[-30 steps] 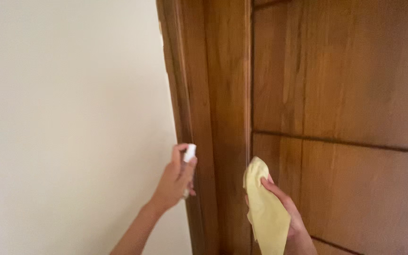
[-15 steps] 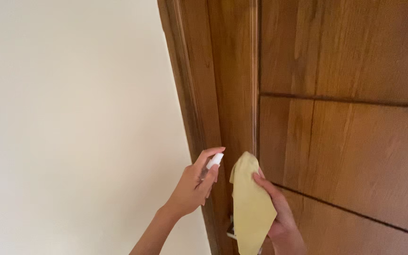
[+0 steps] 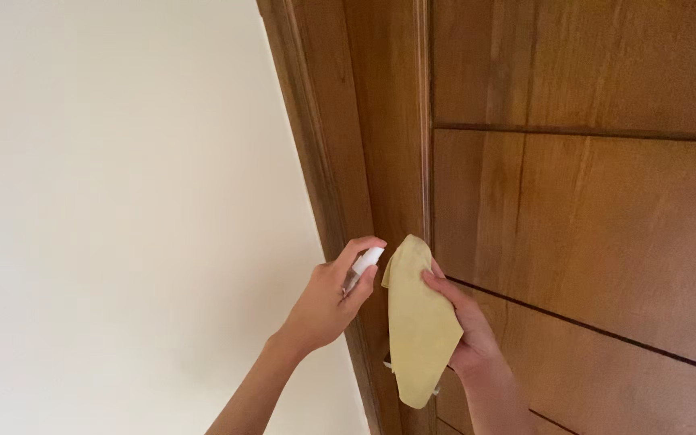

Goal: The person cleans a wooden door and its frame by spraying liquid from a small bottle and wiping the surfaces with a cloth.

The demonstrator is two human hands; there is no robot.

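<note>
1. Head view, looking slightly up at a wooden door [image 3: 590,209] and its wooden door frame [image 3: 324,145], with a plain pale wall [image 3: 122,201] filling the left half.
2. The left hand [image 3: 328,302] comes up from the bottom centre, its forearm slanting from the lower edge. Its fingers are curled closed around a small spray bottle [image 3: 362,267]; only the white top shows, poking out above the fist, with the forefinger bent over it. The bottle's top points right, towards the cloth.
3. The right hand [image 3: 465,326] rises from the lower edge just right of centre. It is closed on a pale yellow cloth [image 3: 416,322], thumb across the front of the fabric and fingers behind it.
4. The cloth hangs in loose folds. Its upper end sits against the vertical edge of the door, and its lower corner dangles below the hand.
5. Bottle and cloth are just beside each other, with a narrow gap between them.
6. Both hands are in front of the seam where door meets frame.
7. Dark horizontal grooves cross the door, one above the hands and one slanting down to the right.
8. Open wall lies left of the left hand; broad flat door panels lie to the right and above.
</note>
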